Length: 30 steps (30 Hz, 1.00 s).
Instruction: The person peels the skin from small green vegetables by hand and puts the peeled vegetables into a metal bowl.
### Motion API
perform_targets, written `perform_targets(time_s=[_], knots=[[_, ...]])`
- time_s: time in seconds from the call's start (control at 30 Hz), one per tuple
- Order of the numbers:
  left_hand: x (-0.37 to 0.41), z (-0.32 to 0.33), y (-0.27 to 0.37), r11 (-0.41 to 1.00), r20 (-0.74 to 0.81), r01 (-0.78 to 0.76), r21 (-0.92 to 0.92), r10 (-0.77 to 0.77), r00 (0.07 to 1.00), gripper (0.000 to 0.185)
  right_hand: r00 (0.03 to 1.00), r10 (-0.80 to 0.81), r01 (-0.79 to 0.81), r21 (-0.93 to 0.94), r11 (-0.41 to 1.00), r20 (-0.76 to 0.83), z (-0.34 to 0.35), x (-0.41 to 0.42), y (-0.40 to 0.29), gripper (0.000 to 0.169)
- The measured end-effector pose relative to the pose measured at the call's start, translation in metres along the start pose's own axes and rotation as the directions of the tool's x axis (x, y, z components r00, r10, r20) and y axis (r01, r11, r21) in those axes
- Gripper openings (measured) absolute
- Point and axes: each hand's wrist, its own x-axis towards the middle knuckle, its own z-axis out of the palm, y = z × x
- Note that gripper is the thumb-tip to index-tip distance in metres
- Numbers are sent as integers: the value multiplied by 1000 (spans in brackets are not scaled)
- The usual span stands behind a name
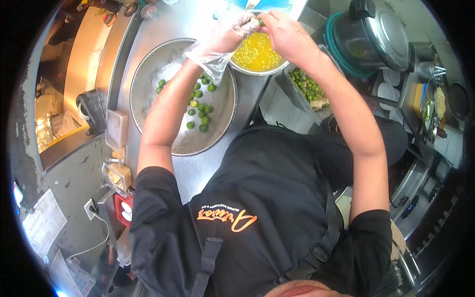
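My left hand (232, 34), in a clear plastic glove, is over the left rim of a metal bowl (256, 73). Yellow juice with many pale seeds (256, 54) fills part of that bowl. My bare right hand (291, 37) reaches over its right side, the fingertips pinching a small green citrus fruit (261, 23). Both hands' fingertips meet there; whether the gloved fingers also grip the fruit is hidden. Under my left forearm stands a wide metal basin (148, 67) holding several small green citrus fruits (201, 107), one showing a yellow face (194, 103).
A clear plastic bin (285, 83) of squeezed citrus pieces (308, 87) is right of the steel counter (246, 89). Beyond it stands a large lidded pot (356, 44). A blue board (274, 5) lies past the juice bowl. Plastic food containers (117, 130) line the left edge.
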Motion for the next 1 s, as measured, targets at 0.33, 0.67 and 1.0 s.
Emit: perform_targets(time_s=[0.33, 0.67, 1.0], knots=[[13, 24, -5, 989, -15, -112, -100, 111, 994, 23, 985, -29, 45, -88, 995, 168, 3, 3, 30, 18], [5, 31, -33, 992, 33, -86, 96, 83, 996, 19, 955, -90, 142, -170, 975, 281, 21, 7, 43, 17], [23, 105, -72, 944, -53, -324, 63, 327, 943, 25, 908, 101, -45, -146, 988, 407, -33, -14, 38, 24]])
